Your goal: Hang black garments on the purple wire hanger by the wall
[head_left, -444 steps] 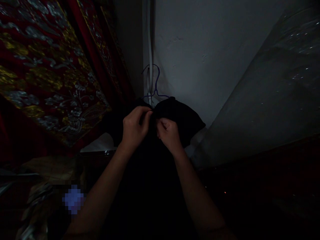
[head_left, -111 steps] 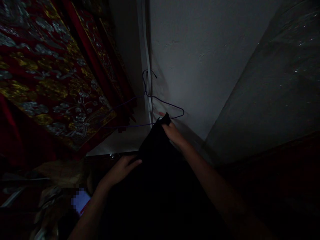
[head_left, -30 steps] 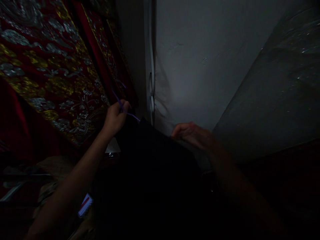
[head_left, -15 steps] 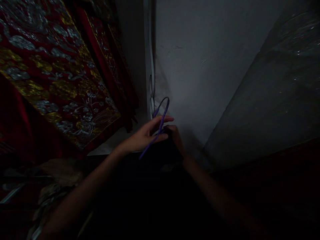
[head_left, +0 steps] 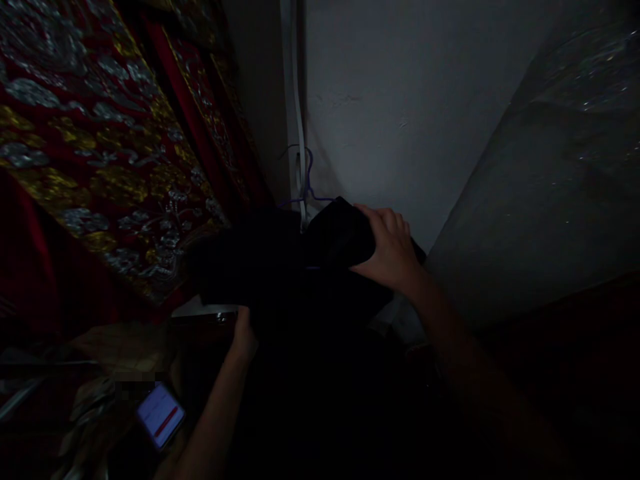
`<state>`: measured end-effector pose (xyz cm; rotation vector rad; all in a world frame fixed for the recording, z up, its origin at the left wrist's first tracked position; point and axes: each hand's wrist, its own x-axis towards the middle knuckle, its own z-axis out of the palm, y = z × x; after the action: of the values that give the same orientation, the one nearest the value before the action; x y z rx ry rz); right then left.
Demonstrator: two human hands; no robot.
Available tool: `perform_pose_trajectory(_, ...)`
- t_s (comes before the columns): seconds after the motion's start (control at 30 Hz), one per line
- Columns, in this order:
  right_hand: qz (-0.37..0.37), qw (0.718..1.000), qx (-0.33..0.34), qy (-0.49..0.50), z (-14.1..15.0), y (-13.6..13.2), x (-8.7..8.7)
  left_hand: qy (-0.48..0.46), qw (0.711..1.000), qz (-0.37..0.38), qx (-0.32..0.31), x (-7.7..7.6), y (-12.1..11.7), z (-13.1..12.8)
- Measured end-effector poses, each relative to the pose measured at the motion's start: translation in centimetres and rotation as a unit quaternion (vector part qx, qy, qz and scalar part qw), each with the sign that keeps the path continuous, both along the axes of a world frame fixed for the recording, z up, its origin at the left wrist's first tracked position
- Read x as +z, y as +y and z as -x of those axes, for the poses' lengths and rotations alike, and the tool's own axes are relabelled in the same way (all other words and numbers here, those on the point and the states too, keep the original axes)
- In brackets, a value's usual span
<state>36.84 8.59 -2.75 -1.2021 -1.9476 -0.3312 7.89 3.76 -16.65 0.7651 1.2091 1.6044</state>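
A black garment (head_left: 280, 260) hangs on a thin purple wire hanger (head_left: 309, 180) whose hook is caught high on a white strip in the wall corner. My right hand (head_left: 389, 248) is closed over the garment's right shoulder, fingers wrapped on the cloth. My left hand (head_left: 244, 337) reaches up under the garment's left side; its fingers are hidden behind the dark cloth. The scene is very dim.
Red cloth with gold and silver embroidery (head_left: 95, 147) hangs at the left. A white wall (head_left: 400, 100) is behind, and a grey plastic-covered shape (head_left: 550, 180) leans at the right. A lit phone (head_left: 161, 413) lies among clutter at the lower left.
Half a second ago my left hand held the purple hanger in front of the wall. Now the hanger hangs from the corner with the garment on it, and my right hand grips its shoulder.
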Motion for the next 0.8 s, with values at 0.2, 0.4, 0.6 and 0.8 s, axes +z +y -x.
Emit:
perform_pose_trajectory(0.2, -0.006, 0.986, 0.057, 0.157, 1.0, -4.6, -3.1, -0.092, 0.991, 0.059, 0.070, -0.2, -3.0, -1.7)
perform_pose_trajectory(0.4, 0.393, 0.835, 0.086, 0.375, 8.4, -6.9, -13.7, -0.107, 0.992, 0.069, 0.024, -0.1, -4.5, -3.1)
perform_pose_trajectory(0.6, 0.422, 0.798, 0.167, 0.396, 12.0, -7.5, -17.2, -0.113, 0.990, 0.079, 0.036, -0.1, -5.1, -2.8)
perform_pose_trajectory(0.8, 0.419, 0.747, 0.155, 0.492, 11.1, -8.1, -17.4, 0.035, 0.990, -0.010, 0.135, -1.2, -4.7, -1.4)
